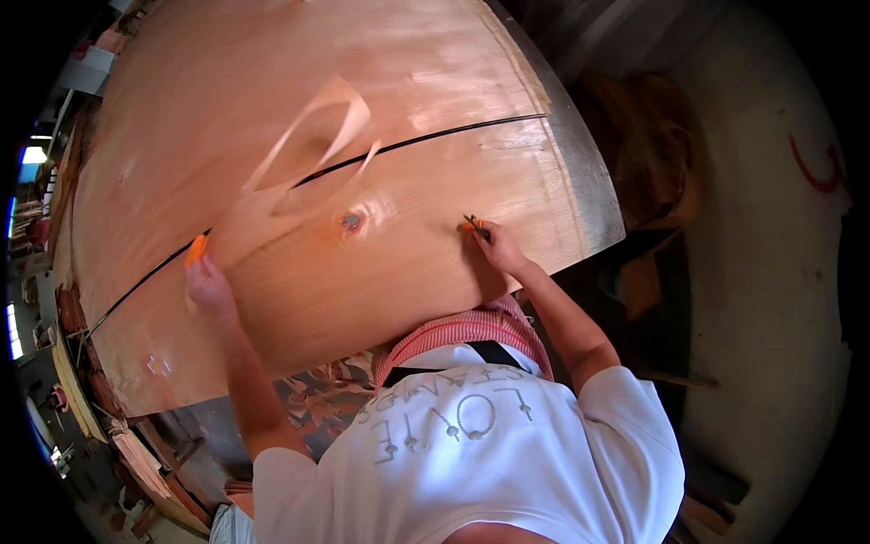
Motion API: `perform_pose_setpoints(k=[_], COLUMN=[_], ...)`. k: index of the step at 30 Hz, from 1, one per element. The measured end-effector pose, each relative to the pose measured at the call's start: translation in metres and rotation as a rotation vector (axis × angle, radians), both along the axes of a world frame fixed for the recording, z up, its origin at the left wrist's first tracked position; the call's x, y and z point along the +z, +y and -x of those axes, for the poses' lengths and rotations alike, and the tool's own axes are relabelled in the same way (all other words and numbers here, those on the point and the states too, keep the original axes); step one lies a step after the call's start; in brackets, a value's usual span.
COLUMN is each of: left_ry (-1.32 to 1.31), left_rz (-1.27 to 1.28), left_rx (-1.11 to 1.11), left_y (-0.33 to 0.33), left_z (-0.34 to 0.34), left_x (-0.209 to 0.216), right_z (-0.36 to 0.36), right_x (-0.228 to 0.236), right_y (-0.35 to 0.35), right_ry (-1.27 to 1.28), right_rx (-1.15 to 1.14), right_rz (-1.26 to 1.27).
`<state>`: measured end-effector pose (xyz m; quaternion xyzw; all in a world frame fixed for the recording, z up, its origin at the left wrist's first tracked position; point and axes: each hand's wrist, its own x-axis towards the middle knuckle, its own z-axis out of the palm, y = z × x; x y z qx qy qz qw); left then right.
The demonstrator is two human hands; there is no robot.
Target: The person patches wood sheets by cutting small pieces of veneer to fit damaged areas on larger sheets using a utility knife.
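Note:
A broad sheet of tan wood veneer (435, 172) lies in front of me, crossed by a thin dark line (435, 136). My left hand (210, 288), with orange covers on its fingertips, is at the left part of that line. Its fingers are pinched at the end of a thin, curling veneer strip (349, 127), which loops up over the sheet. On the right, my right hand (498, 247) is closed round a small dark tool (477, 228) held just over the sheet, its exact kind unclear. Between the hands the veneer has a knot with a small hole (352, 220).
A grey metal-like edge (584, 172) shows past the sheet's right side. Veneer scraps (331, 394) lie below its near edge. Boards and wood pieces (82, 381) line the left; a pale wall or floor surface (761, 272) fills the right.

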<state>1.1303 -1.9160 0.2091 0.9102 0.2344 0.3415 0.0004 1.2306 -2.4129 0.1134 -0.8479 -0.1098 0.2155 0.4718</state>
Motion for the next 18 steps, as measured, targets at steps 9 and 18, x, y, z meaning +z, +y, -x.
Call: perform_pose_setpoints(k=[9,18], left_ry=[0.155,0.266], left_rz=[-0.033,0.099], left_rx=[-0.128,-0.5], left_y=[-0.07,-0.095], left_z=[0.004,-0.017], left_x=[-0.048,-0.09], right_z=[-0.028,0.007], right_x=[-0.018,-0.001], right_y=[0.001,0.043], right_ry=[0.062,0.128], right_rx=[0.044,0.201], right_rz=[-0.113,-0.046])
